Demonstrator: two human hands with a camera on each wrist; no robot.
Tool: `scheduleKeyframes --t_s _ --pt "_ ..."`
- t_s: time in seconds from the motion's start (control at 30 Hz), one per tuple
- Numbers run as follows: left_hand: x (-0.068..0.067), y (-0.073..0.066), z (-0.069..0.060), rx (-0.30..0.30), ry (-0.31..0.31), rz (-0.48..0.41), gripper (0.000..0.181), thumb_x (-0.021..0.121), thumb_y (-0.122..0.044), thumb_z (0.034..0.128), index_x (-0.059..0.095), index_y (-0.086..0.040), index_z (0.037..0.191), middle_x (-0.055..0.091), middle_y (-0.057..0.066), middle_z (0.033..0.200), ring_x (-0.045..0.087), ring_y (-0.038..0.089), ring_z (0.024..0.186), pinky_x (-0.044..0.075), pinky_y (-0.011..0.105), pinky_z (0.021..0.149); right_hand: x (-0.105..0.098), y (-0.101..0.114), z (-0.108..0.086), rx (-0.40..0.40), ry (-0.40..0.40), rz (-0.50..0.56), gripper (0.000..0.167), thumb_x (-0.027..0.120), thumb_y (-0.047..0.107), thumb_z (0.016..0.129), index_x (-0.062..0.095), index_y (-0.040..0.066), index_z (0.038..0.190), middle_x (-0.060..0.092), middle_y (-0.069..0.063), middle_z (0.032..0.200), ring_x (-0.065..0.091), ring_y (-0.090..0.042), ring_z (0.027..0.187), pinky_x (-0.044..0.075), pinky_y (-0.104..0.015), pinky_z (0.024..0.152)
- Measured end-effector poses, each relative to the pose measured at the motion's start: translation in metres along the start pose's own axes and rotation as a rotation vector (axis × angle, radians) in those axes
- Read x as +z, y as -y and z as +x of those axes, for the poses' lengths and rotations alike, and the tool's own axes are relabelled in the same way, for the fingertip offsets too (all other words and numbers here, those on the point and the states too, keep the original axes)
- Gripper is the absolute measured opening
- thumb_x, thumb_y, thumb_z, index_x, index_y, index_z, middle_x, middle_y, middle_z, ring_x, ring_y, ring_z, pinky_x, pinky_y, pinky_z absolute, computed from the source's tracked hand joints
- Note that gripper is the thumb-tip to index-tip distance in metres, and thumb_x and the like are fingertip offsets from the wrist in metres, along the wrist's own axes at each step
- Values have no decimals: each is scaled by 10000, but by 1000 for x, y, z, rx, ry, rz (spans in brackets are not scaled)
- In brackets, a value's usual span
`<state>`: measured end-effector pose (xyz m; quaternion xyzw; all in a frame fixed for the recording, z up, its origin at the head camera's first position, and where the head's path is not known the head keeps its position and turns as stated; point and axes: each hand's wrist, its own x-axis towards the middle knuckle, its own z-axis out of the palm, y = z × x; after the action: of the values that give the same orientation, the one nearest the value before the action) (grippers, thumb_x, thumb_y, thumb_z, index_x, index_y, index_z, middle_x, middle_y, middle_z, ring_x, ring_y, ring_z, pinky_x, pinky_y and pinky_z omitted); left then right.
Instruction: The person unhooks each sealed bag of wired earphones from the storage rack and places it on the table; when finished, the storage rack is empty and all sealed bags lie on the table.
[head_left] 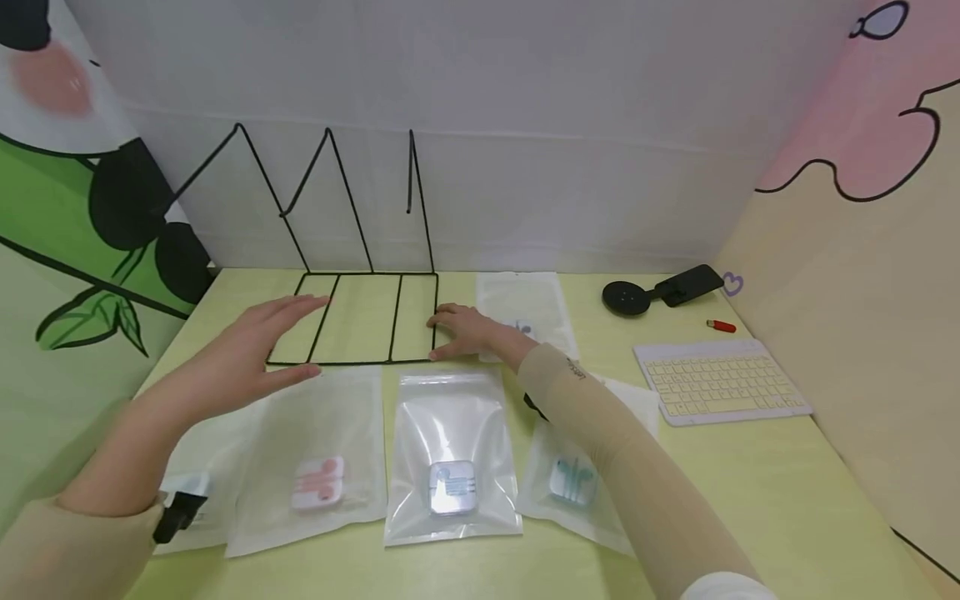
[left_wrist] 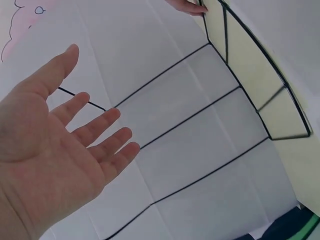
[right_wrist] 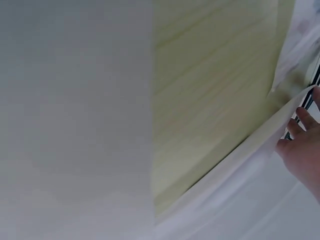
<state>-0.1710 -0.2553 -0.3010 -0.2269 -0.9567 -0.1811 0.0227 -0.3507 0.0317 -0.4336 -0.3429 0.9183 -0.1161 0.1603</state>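
A black wire rack lies with its rectangular base on the table against the back wall, its bent prongs rising up the wall. My left hand hovers by the rack's left side, fingers extended and apart; in the left wrist view the left hand shows an empty palm. At the base's right side, the fingertips of my right hand touch the bar. In the right wrist view the right hand is partly cut off. In front lie bagged earphones: a pink set, a white set and a green set.
Another bag lies under my right forearm, and one more bag under the left. At right are a white keyboard, a red USB-stick-like piece and a black stand-like object. Printed cloth walls surround the table.
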Motion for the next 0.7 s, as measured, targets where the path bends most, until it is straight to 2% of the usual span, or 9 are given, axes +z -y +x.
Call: scheduleKeyframes --t_s 0.13,0.23,0.3,0.43,0.57,0.7 --pt "0 -19 15 34 -10 -2 780 707 -339 849 281 -223 1492 290 121 1510 236 378 1378 260 602 1055 -7 -1 -3 -8 3 9 761 642 546 830 352 232 1460 155 -54 1574 161 -275 1442 132 -484 1160" --pt "2 -29 23 83 -37 -1 776 706 -329 851 283 -217 1492 294 112 1508 254 352 1375 272 579 1059 -19 -1 -14 -16 -2 54 766 673 511 823 356 230 1461 141 -57 1577 145 -322 1440 159 -522 1144" --pt "5 -33 27 114 -60 1 778 711 -313 849 285 -216 1492 296 102 1508 262 340 1375 278 572 1058 -28 0 -24 -40 -5 51 759 671 502 829 359 217 1460 142 -67 1578 142 -313 1442 136 -526 1148" --pt "8 -42 33 146 -107 15 790 723 -290 838 284 -223 1492 291 74 1516 252 330 1390 275 569 1066 -50 4 -51 -89 -15 11 728 653 482 853 362 198 1457 153 -72 1576 146 -268 1447 109 -501 1159" --pt "11 -52 36 171 -172 27 804 733 -302 826 287 -219 1490 292 79 1516 225 341 1403 246 592 1069 -71 8 -82 -121 -53 -9 705 636 470 870 354 207 1460 154 -55 1576 146 -263 1445 188 -468 1148" --pt "15 -63 37 218 -261 26 837 755 -323 796 295 -210 1487 297 87 1515 216 335 1408 229 596 1071 -88 12 -117 -150 -128 -18 680 631 451 879 363 208 1455 166 -44 1571 161 -258 1439 254 -446 1126"
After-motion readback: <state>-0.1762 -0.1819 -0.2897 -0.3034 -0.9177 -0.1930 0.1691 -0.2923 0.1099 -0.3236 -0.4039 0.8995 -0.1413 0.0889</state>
